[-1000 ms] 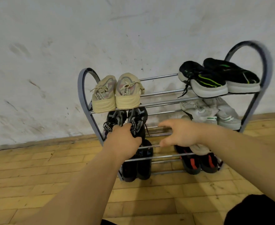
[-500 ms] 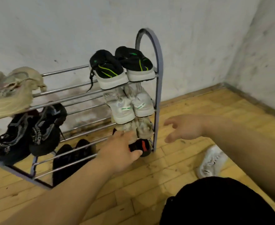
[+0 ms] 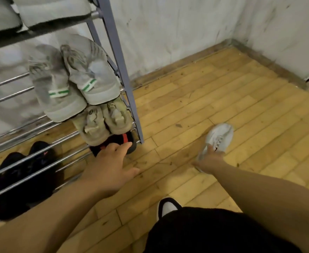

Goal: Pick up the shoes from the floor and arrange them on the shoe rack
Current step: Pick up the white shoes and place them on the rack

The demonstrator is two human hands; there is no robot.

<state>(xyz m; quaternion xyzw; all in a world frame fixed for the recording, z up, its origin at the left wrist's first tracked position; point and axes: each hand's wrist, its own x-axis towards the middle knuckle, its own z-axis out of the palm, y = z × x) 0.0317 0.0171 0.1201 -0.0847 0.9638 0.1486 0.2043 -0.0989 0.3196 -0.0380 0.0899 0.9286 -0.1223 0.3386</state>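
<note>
Half a second ago my right hand [image 3: 209, 158] hung open beside the shoe rack [image 3: 120, 70]; now it has reached down to the white shoe [image 3: 218, 138] on the floor [image 3: 241, 106], fingers touching its heel, grip unclear; my left hand [image 3: 110, 167] hovers spread wide

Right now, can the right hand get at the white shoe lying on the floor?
Probably yes. The right hand is already at the near end of the white shoe, fingers touching it. Bare wooden floor surrounds the shoe, and the shoe rack stands off to the left.
</note>
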